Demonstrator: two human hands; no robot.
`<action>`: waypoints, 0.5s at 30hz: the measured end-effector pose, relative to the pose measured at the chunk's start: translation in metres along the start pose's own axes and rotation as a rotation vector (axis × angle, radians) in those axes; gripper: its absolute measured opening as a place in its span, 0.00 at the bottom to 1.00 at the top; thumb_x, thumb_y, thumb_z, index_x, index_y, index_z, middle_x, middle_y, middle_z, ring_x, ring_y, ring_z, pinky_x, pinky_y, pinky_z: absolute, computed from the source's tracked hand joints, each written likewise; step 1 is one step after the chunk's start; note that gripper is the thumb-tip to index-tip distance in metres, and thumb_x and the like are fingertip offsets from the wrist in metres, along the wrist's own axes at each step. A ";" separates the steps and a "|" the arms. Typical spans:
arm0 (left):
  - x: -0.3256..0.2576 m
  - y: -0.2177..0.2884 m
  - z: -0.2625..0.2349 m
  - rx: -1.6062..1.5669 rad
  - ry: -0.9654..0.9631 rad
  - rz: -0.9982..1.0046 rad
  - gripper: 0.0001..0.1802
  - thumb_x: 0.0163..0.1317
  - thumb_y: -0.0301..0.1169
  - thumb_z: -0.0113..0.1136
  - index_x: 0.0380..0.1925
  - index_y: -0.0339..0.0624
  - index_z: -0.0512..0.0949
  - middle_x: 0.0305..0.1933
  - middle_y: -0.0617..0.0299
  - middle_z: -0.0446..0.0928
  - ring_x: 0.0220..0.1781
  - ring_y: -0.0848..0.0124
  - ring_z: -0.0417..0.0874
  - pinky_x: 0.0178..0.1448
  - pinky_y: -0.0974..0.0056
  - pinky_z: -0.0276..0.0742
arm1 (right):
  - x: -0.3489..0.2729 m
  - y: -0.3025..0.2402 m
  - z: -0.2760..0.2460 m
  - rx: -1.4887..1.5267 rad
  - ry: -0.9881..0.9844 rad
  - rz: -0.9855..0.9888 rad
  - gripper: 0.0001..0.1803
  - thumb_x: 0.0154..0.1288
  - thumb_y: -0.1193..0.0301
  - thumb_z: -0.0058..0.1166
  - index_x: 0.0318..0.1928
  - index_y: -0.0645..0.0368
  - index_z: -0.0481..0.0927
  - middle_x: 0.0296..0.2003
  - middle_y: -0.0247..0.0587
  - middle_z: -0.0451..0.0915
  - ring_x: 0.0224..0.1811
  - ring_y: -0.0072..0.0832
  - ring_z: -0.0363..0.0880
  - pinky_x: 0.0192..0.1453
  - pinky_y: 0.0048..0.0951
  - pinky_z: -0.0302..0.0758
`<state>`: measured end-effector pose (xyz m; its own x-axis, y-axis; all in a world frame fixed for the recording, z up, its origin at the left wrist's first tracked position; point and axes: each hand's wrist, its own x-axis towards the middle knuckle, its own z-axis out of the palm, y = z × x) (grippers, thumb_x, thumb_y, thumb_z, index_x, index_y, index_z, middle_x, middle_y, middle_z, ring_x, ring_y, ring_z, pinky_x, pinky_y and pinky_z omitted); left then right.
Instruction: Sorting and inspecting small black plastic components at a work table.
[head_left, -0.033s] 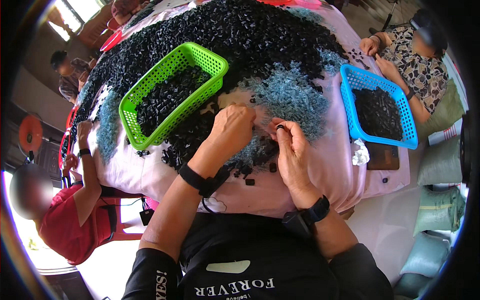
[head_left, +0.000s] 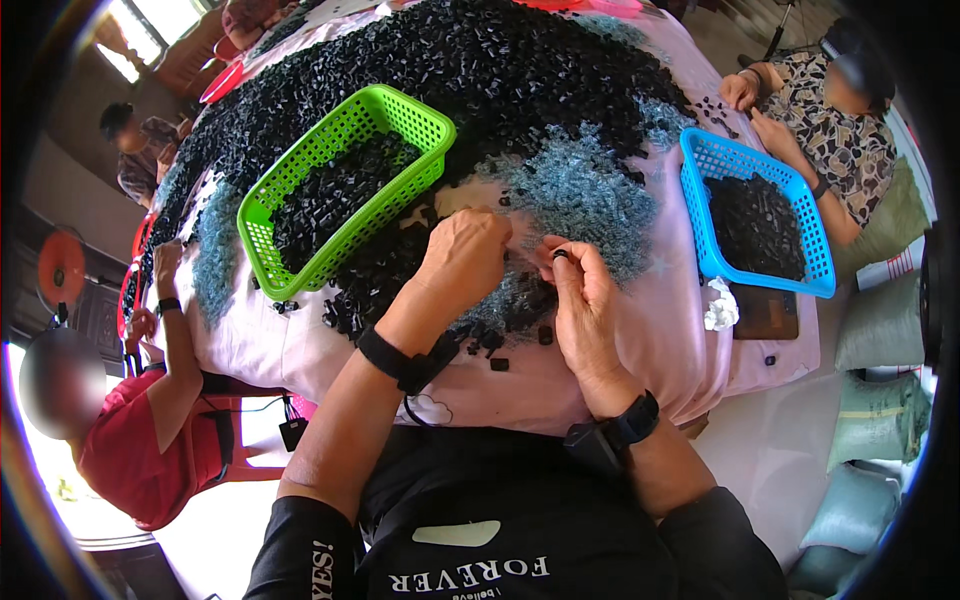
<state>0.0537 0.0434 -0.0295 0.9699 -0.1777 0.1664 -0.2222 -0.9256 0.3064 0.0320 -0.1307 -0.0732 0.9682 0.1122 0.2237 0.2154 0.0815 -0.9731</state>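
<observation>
My left hand (head_left: pixel 465 250) is closed, back upward, over the near middle of the table; its fingertips are hidden, so what it grips cannot be seen. Facing it, my right hand (head_left: pixel 582 290) pinches a small black plastic piece (head_left: pixel 562 254) between thumb and fingers. Small clear bluish plastic pieces (head_left: pixel 590 200) lie in a pile just beyond my hands. To the left, a green perforated basket (head_left: pixel 262 245) holds many black pieces and sits tilted against the large heap of black pieces (head_left: pixel 530 70). A few loose black pieces (head_left: pixel 499 364) lie near my wrists.
A blue basket (head_left: pixel 820 240) of black pieces stands at the right, beside crumpled white tissue (head_left: pixel 720 305) and a dark flat object (head_left: pixel 775 312). Pink cloth (head_left: pixel 290 350) covers the table. Co-workers sit left and right. Stuffed sacks (head_left: pixel 875 420) line the right side.
</observation>
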 end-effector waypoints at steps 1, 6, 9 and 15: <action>0.002 0.001 0.000 0.011 -0.063 -0.045 0.06 0.58 0.25 0.62 0.35 0.39 0.85 0.38 0.51 0.82 0.47 0.49 0.83 0.53 0.50 0.78 | 0.000 -0.001 0.002 0.034 0.004 -0.006 0.09 0.80 0.73 0.47 0.51 0.66 0.76 0.38 0.33 0.77 0.38 0.17 0.71 0.45 0.21 0.72; 0.000 0.002 0.000 -0.003 -0.054 -0.010 0.08 0.58 0.22 0.59 0.35 0.40 0.85 0.38 0.49 0.81 0.47 0.48 0.82 0.51 0.49 0.78 | 0.001 0.006 0.002 0.018 0.014 -0.043 0.08 0.79 0.74 0.47 0.51 0.65 0.75 0.39 0.38 0.79 0.38 0.20 0.72 0.46 0.24 0.74; -0.005 0.005 0.000 -0.024 0.001 0.060 0.09 0.57 0.20 0.58 0.35 0.40 0.85 0.39 0.48 0.80 0.46 0.47 0.82 0.50 0.49 0.78 | 0.002 0.008 0.002 -0.106 0.012 -0.108 0.07 0.79 0.75 0.48 0.49 0.65 0.75 0.42 0.44 0.82 0.39 0.25 0.78 0.46 0.28 0.76; -0.011 0.001 -0.008 -0.105 -0.077 0.157 0.12 0.57 0.18 0.56 0.36 0.41 0.86 0.38 0.48 0.80 0.46 0.47 0.82 0.50 0.49 0.78 | 0.000 0.000 0.000 -0.163 -0.092 -0.067 0.06 0.78 0.76 0.47 0.48 0.66 0.74 0.43 0.47 0.82 0.41 0.34 0.85 0.44 0.33 0.79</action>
<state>0.0424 0.0468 -0.0232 0.9264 -0.3458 0.1489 -0.3765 -0.8454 0.3789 0.0321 -0.1307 -0.0735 0.9369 0.2022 0.2851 0.3040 -0.0688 -0.9502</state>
